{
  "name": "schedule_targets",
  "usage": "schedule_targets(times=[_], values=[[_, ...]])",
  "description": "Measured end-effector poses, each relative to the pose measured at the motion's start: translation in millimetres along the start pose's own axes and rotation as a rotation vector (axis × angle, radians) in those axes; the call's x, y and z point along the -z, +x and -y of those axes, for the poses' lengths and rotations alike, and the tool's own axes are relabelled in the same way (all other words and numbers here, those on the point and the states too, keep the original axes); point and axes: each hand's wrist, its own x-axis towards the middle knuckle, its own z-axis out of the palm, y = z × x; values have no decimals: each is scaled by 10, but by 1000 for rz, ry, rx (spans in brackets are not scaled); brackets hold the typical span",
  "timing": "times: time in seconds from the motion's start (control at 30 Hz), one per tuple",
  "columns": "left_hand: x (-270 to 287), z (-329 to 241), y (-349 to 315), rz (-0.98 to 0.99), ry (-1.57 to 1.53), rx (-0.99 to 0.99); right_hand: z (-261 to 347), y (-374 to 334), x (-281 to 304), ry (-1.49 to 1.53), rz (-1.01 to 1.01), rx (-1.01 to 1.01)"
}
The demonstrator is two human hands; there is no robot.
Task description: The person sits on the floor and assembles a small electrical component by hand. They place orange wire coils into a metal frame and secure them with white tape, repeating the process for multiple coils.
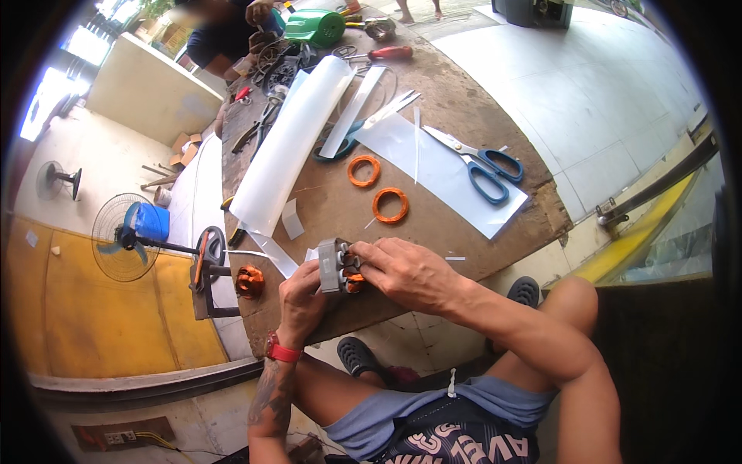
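Above the near edge of the wooden table, my left hand grips a grey metal motor stator from its left side. Orange copper winding shows on the stator's right face. My right hand is closed, its bent fingertips pressed together against that face; what they pinch is hidden. A piece of white sheet shows between my left hand and the stator. Two orange wire coils lie flat on the table beyond my hands. Another wound orange coil bundle sits left of my left hand.
A rolled translucent sheet lies across the wooden table. Blue-handled scissors rest on a flat white sheet, with a second pair behind. Farther back are a red-handled screwdriver, a green housing and another person. A fan stands left.
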Motion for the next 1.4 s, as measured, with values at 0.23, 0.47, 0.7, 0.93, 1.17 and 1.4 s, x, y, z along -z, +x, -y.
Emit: schedule_targets(times=[0.23, 0.47, 0.7, 0.93, 1.17, 1.4], values=[[193, -52, 46, 221, 71, -41, -28, -7, -1, 25, -35, 15], [144, 86, 115, 242, 194, -209, -71, 6, 29, 48, -3, 39], [71, 117, 67, 168, 248, -236, -59, 30, 26, 61, -9, 43], [74, 86, 89, 137, 302, -269, -184, -8, 85, 129, 53, 29], [53, 60, 99, 106, 324, -279, -180, -1, 69, 136, 39, 11], [50, 74, 114, 81, 350, -304, -198, -18, 4, 162, -26, -8]])
